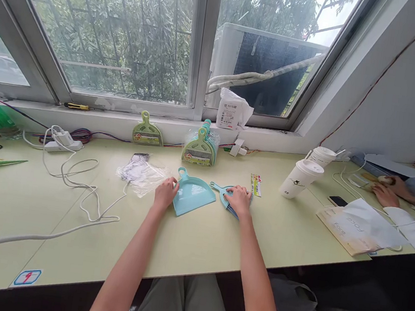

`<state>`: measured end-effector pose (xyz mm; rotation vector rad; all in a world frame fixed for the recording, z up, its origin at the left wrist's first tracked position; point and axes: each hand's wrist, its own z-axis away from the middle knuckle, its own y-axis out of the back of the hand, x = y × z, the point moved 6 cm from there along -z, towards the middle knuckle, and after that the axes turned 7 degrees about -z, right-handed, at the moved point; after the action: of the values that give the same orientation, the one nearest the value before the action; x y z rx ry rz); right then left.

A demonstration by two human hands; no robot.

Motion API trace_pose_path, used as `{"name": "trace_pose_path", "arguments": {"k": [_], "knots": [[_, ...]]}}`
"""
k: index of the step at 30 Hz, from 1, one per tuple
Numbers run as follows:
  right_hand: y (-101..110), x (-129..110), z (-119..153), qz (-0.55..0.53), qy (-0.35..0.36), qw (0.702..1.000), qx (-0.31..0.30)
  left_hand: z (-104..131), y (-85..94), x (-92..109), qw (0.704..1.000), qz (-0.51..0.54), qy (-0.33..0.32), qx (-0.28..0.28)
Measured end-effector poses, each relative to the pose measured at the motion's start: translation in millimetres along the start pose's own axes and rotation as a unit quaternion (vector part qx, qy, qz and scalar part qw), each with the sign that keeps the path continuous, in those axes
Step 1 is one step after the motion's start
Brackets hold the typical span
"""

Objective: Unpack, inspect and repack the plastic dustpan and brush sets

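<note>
A light blue dustpan (195,194) lies on the table before me, its looped handle toward the window. My left hand (165,193) is closed on its left edge, the thumb near the rim. To the right lies a matching blue hand brush (221,190), handle pointing left and dark bristles toward me. Over its head my right hand (238,201) is closed, hiding part of it. Just beyond that hand is a yellow-green printed card (256,185). Crumpled clear plastic wrap (147,177) lies left of the dustpan.
Several packed dustpan sets (200,147) and a single green set (148,130) stand along the sill. White cables (89,186) cross the left side. Paper cups (300,178) and a tissue pack (354,226) are at right, near another person's hands (388,192).
</note>
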<state>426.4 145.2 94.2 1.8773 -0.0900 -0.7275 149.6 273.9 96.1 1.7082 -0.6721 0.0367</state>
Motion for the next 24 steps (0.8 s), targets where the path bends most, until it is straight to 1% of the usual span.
{"name": "trace_pose_path", "arguments": {"k": [3, 5, 6, 7, 9, 12, 14, 16, 17, 20, 21, 22, 24], "knots": [[10, -1, -1, -0.022, -0.007, 0.998, 0.056, 0, -2.6, -4, 0.998, -0.046, 0.031, -0.035], [16, -6, 0, -0.058, -0.003, 0.994, 0.087, -1, -1.8, -7, 0.996, -0.067, 0.043, -0.039], [17, -11, 1, -0.078, 0.003, 0.993, 0.093, 0, -2.0, -6, 0.996, -0.071, 0.036, -0.042], [16, -16, 2, -0.096, 0.011, 0.991, 0.093, 1, -3.2, -2, 0.996, -0.069, 0.018, -0.049], [11, -29, 6, -0.113, 0.032, 0.99, 0.078, 7, -8.7, 13, 0.995, -0.052, -0.045, -0.078], [-4, -51, 14, -0.095, 0.075, 0.992, 0.044, 24, -17.7, 48, 0.979, -0.01, -0.166, -0.114], [-13, -62, 18, -0.083, 0.103, 0.991, 0.027, 36, -19.6, 71, 0.963, 0.017, -0.242, -0.114], [-18, -67, 21, -0.088, 0.123, 0.988, 0.013, 43, -16.8, 85, 0.952, 0.026, -0.293, -0.086], [-19, -68, 21, -0.096, 0.131, 0.987, 0.004, 43, -13.7, 87, 0.95, 0.022, -0.306, -0.06], [-21, -67, 20, -0.126, 0.142, 0.981, -0.033, 37, -2.8, 80, 0.952, -0.011, -0.302, 0.037], [-22, -66, 20, -0.133, 0.144, 0.98, -0.041, 35, -1.3, 76, 0.952, -0.021, -0.301, 0.056], [-22, -65, 19, -0.139, 0.146, 0.978, -0.047, 33, -1.4, 73, 0.95, -0.03, -0.304, 0.063], [-24, -65, 20, -0.146, 0.15, 0.977, -0.05, 29, -5.0, 68, 0.947, -0.046, -0.314, 0.055]]}}
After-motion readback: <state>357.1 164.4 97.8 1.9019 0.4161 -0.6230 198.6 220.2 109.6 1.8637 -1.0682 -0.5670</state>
